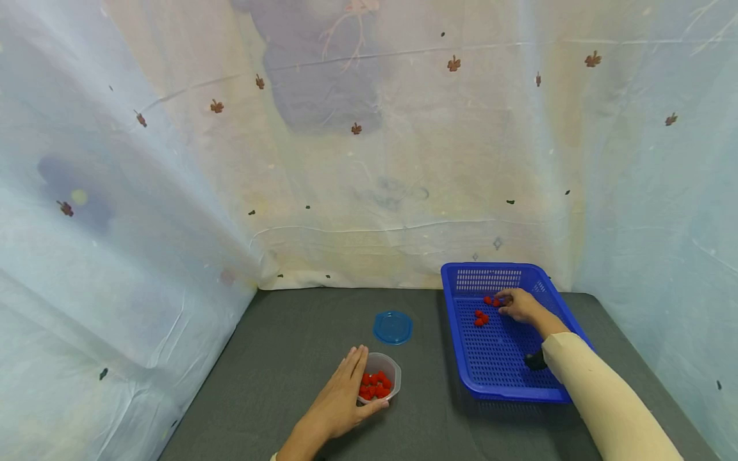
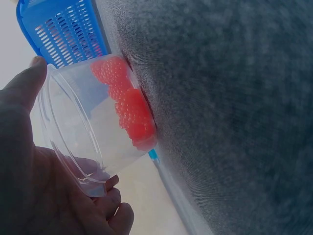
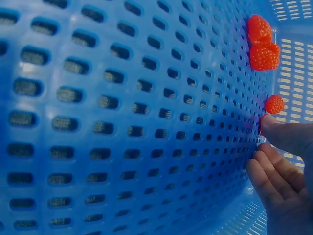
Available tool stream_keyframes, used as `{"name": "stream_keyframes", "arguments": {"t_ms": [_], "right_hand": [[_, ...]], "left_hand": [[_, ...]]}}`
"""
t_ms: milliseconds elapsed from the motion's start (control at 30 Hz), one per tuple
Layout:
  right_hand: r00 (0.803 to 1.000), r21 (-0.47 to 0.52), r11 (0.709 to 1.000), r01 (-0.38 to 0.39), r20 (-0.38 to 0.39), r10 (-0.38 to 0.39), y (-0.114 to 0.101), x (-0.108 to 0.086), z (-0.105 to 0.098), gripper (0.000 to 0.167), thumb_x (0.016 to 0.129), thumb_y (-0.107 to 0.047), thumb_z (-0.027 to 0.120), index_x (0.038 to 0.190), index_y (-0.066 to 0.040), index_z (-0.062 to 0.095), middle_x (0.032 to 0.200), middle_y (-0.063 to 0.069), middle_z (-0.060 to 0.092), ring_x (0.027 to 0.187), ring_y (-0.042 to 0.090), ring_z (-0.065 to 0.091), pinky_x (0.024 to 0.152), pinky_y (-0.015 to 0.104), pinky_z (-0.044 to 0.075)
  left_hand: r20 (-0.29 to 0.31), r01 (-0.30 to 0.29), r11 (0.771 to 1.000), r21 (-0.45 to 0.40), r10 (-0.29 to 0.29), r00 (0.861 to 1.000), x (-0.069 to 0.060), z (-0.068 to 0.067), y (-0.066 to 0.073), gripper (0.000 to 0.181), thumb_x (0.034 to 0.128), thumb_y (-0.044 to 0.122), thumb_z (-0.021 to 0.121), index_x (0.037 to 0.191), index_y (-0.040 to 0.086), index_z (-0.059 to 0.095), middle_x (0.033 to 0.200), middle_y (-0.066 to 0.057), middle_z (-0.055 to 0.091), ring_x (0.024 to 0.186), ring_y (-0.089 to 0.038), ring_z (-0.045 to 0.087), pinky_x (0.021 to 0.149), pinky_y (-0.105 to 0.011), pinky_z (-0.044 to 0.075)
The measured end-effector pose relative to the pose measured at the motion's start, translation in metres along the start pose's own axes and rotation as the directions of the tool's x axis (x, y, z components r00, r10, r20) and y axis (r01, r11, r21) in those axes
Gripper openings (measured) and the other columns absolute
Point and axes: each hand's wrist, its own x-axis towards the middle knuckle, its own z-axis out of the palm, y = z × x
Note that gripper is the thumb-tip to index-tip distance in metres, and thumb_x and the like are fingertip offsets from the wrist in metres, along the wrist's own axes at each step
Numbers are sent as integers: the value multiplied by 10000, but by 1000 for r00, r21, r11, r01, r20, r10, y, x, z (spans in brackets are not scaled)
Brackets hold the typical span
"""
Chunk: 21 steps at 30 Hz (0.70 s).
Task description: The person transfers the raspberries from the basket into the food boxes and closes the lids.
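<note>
My left hand (image 1: pixel 340 397) holds a clear plastic tub (image 1: pixel 394 370) by its sides, thumb and fingers on opposite sides of the rim. Several red raspberries (image 2: pixel 132 115) lie at the bottom of the tub. Inside the blue basket (image 1: pixel 464 378), my right hand (image 1: pixel 521 306) is down at the basket's floor. A raspberry between its thumb and fingers shows only as a red sliver (image 3: pixel 262 125). Close by the thumb sits another raspberry (image 3: pixel 275 104), and a small group of raspberries (image 1: pixel 481 319) lies a little nearer and to the left.
A round blue lid (image 1: pixel 393 328) lies on the grey tabletop (image 1: pixel 277 358) behind the tub. Part of a black object (image 1: pixel 535 360) shows by the right sleeve, over the basket. Patterned cloth (image 1: pixel 375 179) hangs behind and at both sides.
</note>
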Motion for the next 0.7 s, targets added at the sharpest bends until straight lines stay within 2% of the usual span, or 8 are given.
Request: {"name": "stream_keyframes", "arguments": {"t_ms": [267,500,700], "right_hand": [[1000,-9,1000,-25,6,25,2,0,1,248,967,14,753,1194,102,707,1099,293,681,1050,469,651,895,625,561],[999,-34,999,-38,6,38,-3,-1,-1,268,954,-11,781,1175,113,695,1030,238,673,995,420,647,878,597,561],[1000,-67,997,-30,-6,30,-7,-4,0,180,944,0,784,1066,96,691,997,226,675,965,401,652,893,595,564]], "left_hand": [[-9,-5,1000,-5,5,1000,0,0,0,1112,961,739,644,1731,86,176,1786,-136,198,1648,-353,183,1294,-610,267],[-9,-4,1000,-10,4,1000,-1,0,1,1108,965,725,651,1729,79,177,1789,-128,193,1653,-337,170,1304,-596,253],[-11,-10,1000,-16,10,1000,-2,0,0,1113,962,734,648,1726,70,186,1783,-143,208,1646,-361,189,1289,-626,267]]}}
